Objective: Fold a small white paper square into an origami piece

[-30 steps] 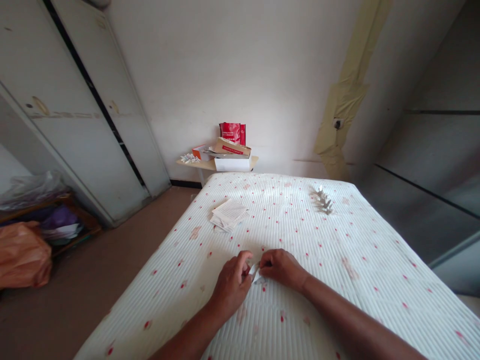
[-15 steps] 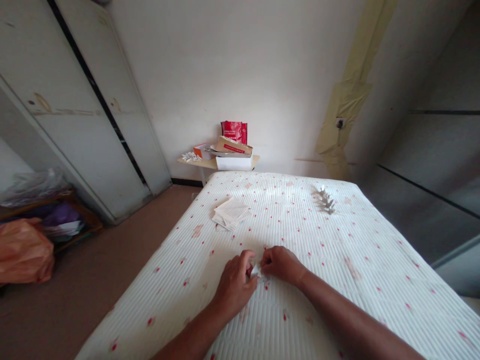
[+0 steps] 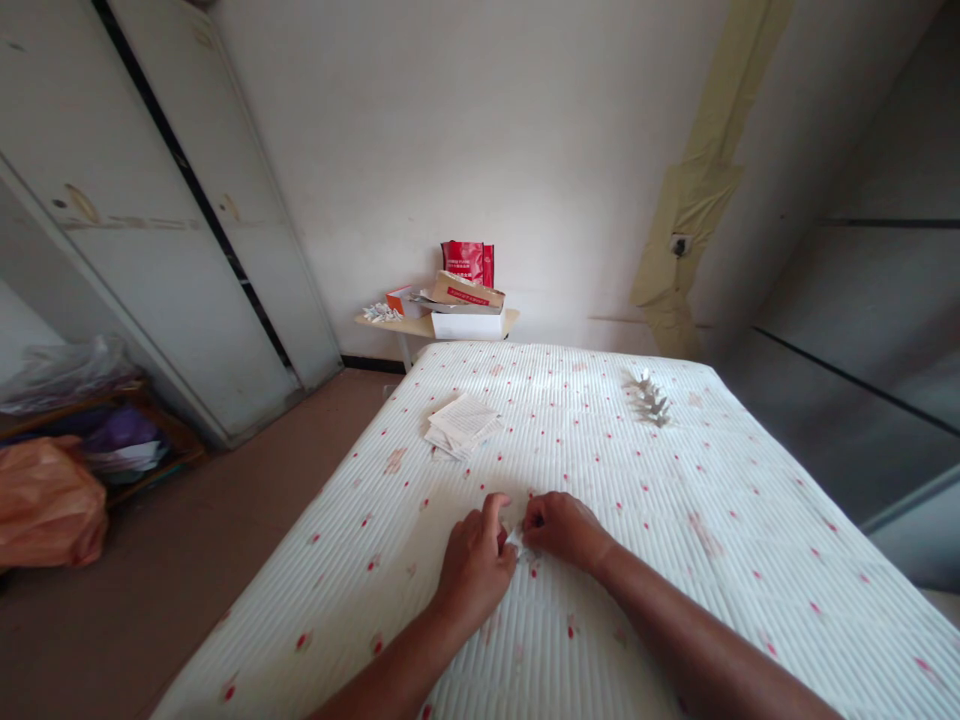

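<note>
On the near part of the bed (image 3: 600, 625), a small piece of white paper (image 3: 516, 544) is pinched in the closed fingers of the right hand (image 3: 562, 530); by the half-open left hand (image 3: 474, 565) it is met at the thumb (any hold there cannot be told). It could be creased crookedly or torn by uneven pulling. Toward the bed's far left, sheets (image 3: 461, 425) are piled; toward its far right, pointed pieces (image 3: 651, 400) are clustered.

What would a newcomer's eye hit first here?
Probably the two hands, left and right, meeting over a small pale piece of paper on the dotted bedcover. Then the bright red bag against the far wall, behind a white box.
</note>
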A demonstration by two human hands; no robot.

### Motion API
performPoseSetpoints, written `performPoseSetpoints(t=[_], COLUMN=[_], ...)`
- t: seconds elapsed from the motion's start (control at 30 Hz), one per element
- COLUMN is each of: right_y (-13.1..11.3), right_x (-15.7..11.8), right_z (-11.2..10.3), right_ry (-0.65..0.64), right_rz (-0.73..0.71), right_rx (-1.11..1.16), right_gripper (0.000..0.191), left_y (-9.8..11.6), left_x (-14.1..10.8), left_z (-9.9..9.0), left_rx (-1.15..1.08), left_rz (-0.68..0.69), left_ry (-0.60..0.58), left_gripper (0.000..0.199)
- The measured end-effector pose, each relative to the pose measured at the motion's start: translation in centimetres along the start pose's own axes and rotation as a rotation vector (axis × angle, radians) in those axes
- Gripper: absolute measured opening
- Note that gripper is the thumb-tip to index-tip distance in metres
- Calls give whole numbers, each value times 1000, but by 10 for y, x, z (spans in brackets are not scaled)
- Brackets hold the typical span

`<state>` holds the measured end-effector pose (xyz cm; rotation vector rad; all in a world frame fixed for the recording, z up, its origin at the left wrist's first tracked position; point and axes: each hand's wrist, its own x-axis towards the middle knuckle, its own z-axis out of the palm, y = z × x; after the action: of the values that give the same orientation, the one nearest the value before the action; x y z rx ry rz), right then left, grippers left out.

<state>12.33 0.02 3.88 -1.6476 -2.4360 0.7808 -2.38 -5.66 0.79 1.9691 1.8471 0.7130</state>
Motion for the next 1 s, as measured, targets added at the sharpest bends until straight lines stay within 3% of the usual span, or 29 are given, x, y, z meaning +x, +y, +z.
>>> performPoseSetpoints(t=[0.67, 1.0], right_y=[-4, -2], right_x=[-1, 1], right_z=[0, 2], right_ry=[11, 14], right_rz=[36, 30], right_rx=[-34, -61], right_gripper=[15, 13], left_y=[6, 5], left_x=[0, -6], left_z=[0, 3], left_rx=[103, 99], left_rz=[-6, 54], left_ry=[0, 30], left_gripper=[52, 55])
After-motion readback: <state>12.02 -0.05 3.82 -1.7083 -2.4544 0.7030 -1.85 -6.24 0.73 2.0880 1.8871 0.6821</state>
